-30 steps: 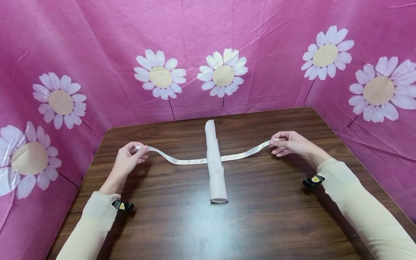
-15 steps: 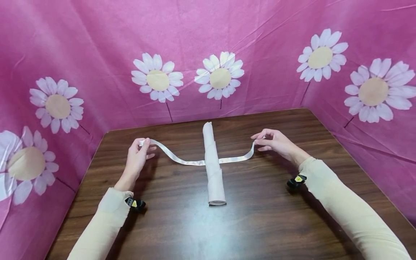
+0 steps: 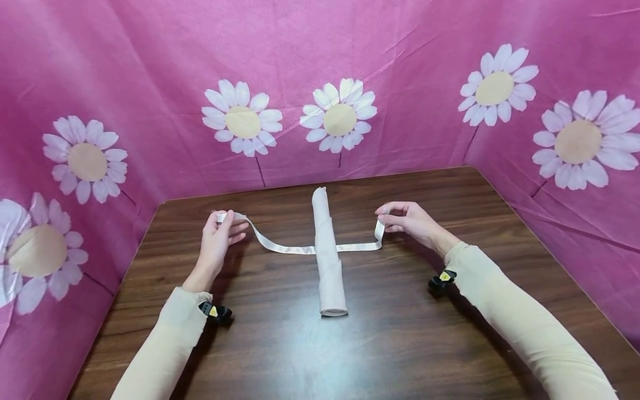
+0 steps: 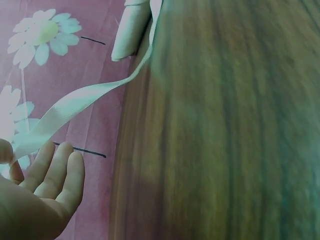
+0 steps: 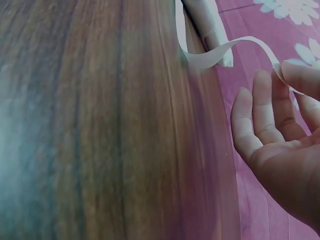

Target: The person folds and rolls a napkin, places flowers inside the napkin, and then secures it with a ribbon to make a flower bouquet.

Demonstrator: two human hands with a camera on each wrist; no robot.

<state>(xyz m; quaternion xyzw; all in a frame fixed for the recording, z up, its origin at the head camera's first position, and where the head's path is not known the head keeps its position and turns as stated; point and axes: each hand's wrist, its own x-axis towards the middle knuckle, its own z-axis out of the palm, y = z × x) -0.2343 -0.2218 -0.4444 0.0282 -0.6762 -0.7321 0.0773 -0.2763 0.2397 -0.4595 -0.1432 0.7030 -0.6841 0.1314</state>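
A rolled-up piece of pale cloth (image 3: 328, 255) lies lengthwise on the table, its near end showing the coil. Beneath its middle runs a white satin ribbon (image 3: 290, 249), which comes out on both sides. My left hand (image 3: 216, 244) pinches the ribbon's left end between thumb and fingers, above the table. On the other side my right hand (image 3: 412, 223) pinches the right end, lifted so that the ribbon rises steeply there. In the left wrist view the ribbon (image 4: 75, 105) sags from the hand toward the roll. The right wrist view shows the ribbon (image 5: 210, 57) curving likewise.
The brown wooden table (image 3: 270, 344) has its back edge against a pink curtain (image 3: 400, 50) printed with white daisies, which also hangs along both sides. A small black device sits at each sleeve cuff.
Both hands have moved inward, the right one farther, each keeping its ribbon end. The ribbon's two sides now hang slacker and bend more sharply. The cloth roll stays in place on the table.
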